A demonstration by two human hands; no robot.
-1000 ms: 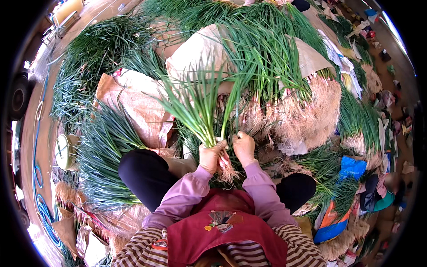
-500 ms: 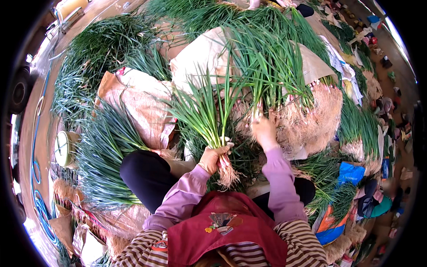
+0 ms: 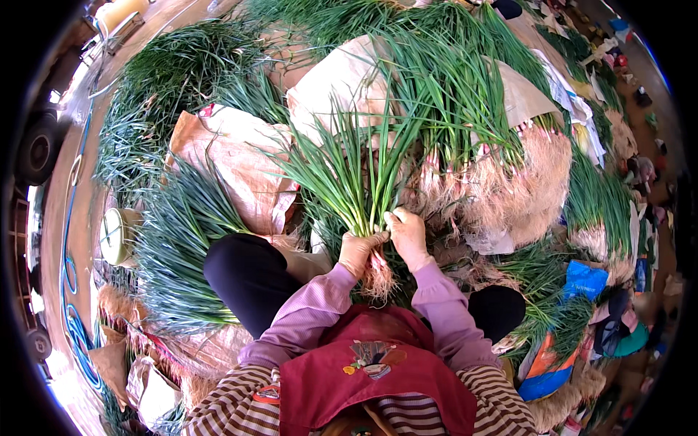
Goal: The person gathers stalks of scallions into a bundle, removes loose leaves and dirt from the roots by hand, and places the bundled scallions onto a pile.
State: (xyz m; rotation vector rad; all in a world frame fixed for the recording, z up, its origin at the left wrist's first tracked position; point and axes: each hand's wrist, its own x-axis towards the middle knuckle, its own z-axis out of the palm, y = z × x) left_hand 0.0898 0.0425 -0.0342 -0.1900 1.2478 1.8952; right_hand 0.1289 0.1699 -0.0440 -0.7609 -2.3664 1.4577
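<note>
In front of my lap, my left hand point(image 3: 356, 252) is closed around a bunch of green onions point(image 3: 352, 185). Their green leaves fan out away from me, while the pinkish bases and pale stringy roots point(image 3: 378, 280) hang below the fist on my side. Close against the bunch's right side, my right hand point(image 3: 407, 234) is closed with its thumb and fingers pinching stalks at the bunch's edge. A large pile of loose green onions point(image 3: 454, 109) lies beyond it to the right, its matted roots point(image 3: 520, 192) facing me.
Pale sacking point(image 3: 349, 80) lies under and beside the pile. Dark green bundles point(image 3: 178, 243) spread left of my knee, near a round pale container point(image 3: 120, 236). More bundles point(image 3: 596, 200) stand at the right, with a blue bag point(image 3: 584, 280). A blue hose point(image 3: 78, 341) runs along the left.
My right hand has come from the pile's roots toward me and left, to the held bunch. The bunch looks fuller on its right side. My left hand keeps its grip.
</note>
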